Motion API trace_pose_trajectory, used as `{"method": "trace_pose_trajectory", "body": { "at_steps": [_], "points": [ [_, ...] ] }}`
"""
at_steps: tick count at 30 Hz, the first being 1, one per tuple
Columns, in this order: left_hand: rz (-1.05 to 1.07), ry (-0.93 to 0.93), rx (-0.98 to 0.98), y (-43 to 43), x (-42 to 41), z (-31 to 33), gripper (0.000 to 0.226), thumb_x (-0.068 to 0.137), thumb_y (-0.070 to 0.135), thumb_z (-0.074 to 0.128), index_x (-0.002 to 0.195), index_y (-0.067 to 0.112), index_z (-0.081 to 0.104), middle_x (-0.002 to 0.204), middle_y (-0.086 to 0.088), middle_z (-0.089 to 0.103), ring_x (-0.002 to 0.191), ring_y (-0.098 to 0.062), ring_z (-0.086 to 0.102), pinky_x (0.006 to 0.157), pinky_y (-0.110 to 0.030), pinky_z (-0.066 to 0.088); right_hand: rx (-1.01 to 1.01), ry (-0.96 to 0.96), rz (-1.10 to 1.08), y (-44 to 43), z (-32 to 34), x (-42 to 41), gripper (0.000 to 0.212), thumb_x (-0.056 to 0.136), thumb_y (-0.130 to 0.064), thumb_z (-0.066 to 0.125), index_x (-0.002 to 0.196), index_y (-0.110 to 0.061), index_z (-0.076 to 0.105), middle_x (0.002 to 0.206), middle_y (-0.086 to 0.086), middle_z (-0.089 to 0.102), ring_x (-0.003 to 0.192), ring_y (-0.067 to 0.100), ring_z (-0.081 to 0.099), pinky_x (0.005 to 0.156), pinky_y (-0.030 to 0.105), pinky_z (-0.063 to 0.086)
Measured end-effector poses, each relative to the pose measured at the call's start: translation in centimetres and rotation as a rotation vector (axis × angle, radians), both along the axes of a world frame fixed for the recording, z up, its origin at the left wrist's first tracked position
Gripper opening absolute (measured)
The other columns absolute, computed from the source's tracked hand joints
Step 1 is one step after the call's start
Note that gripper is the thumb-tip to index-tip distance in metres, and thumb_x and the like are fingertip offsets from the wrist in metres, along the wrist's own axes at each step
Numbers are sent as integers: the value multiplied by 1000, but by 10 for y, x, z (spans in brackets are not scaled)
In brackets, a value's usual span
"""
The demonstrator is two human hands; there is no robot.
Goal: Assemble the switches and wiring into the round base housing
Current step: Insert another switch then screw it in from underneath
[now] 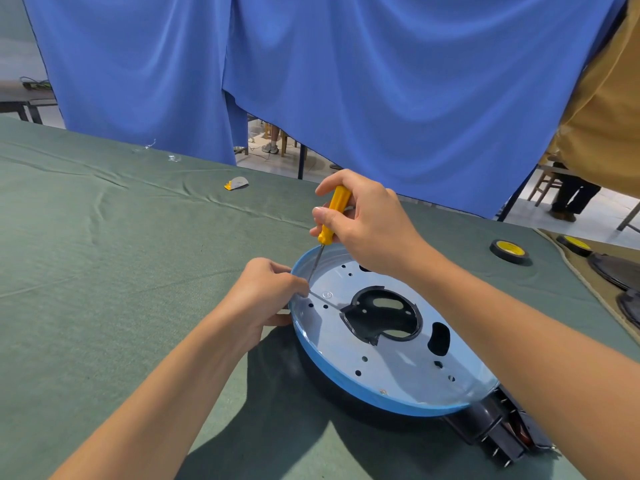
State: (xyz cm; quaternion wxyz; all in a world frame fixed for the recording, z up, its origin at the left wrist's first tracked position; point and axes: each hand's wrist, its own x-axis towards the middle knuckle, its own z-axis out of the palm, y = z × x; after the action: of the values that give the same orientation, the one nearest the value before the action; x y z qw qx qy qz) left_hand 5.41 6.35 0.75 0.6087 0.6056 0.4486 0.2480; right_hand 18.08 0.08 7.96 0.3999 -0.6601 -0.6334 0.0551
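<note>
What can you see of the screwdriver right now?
The screwdriver has a yellow, plastic-looking handle and a thin bare metal shaft. It stands nearly upright, leaning slightly, tip down. The right hand grips the handle, fingers curled round it. The tip comes down just inside the rim of the round base housing, right beside the fingers of the left hand, which pinches that rim. Whether the tip sits in a screw is hidden.

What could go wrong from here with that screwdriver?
1. The screwdriver tip sits right beside the left hand fingertips at the round base housing rim; a slip could jab them.
2. The housing rests on wrinkled green cloth, so pushing down may shift it.
</note>
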Motion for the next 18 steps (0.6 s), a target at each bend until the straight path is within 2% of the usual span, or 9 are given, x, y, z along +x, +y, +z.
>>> {"method": "trace_pose_trajectory", "body": {
  "at_steps": [3, 6, 8, 10, 13, 16, 18],
  "points": [
    [51, -34, 6, 1, 1, -1, 14, 85, 7, 60, 79, -1, 69, 60, -7, 71, 47, -12, 65, 41, -19, 47, -23, -31, 16, 0, 3, 1, 15, 94, -21, 61, 106, -20, 53, 81, -1, 63, 82, 18, 71, 87, 43, 55],
    [73, -10, 71, 3, 1, -2, 22, 87, 14, 59, 72, 0, 68, 62, -7, 72, 49, -13, 67, 41, -19, 48, -74, -156, 41, 0, 11, 2, 12, 94, -25, 62, 102, -22, 53, 85, 10, 65, 85, 26, 67, 79, 43, 55],
    [54, 84, 185, 3, 0, -5, 26, 86, 19, 59, 75, -1, 72, 64, -7, 73, 56, -14, 70, 43, -21, 51, -134, -255, 58, -1, 20, 3, 10, 93, -25, 63, 99, -23, 56, 85, 8, 66, 81, 24, 65, 77, 42, 54],
    [34, 171, 301, 4, 0, -7, 29, 82, 22, 58, 80, -3, 73, 70, -12, 73, 65, -19, 72, 49, -30, 58, -225, -284, 103, -2, 30, 5, 7, 93, -20, 64, 95, -24, 59, 90, 3, 64, 84, 20, 65, 80, 41, 55],
    [42, 235, 380, 4, 0, -9, 32, 79, 22, 57, 85, -7, 69, 82, -20, 72, 72, -27, 72, 66, -46, 61, -348, -309, 180, -2, 41, 3, 16, 93, -12, 61, 88, -27, 60, 100, 0, 62, 92, 19, 65, 84, 40, 56],
    [49, 246, 394, 5, 1, -9, 31, 78, 22, 57, 84, -5, 70, 83, -20, 72, 73, -28, 72, 68, -49, 61, -404, -373, 208, 4, 47, -1, 15, 92, -9, 61, 86, -23, 61, 100, 0, 64, 91, 18, 66, 82, 40, 57],
    [61, 248, 398, 5, 1, -11, 30, 77, 22, 57, 83, -4, 71, 80, -17, 73, 69, -25, 72, 66, -48, 61, -440, -334, 219, 7, 50, -2, 15, 92, -6, 59, 86, -19, 62, 98, 0, 67, 88, 15, 69, 80, 36, 59]
  ]
}}
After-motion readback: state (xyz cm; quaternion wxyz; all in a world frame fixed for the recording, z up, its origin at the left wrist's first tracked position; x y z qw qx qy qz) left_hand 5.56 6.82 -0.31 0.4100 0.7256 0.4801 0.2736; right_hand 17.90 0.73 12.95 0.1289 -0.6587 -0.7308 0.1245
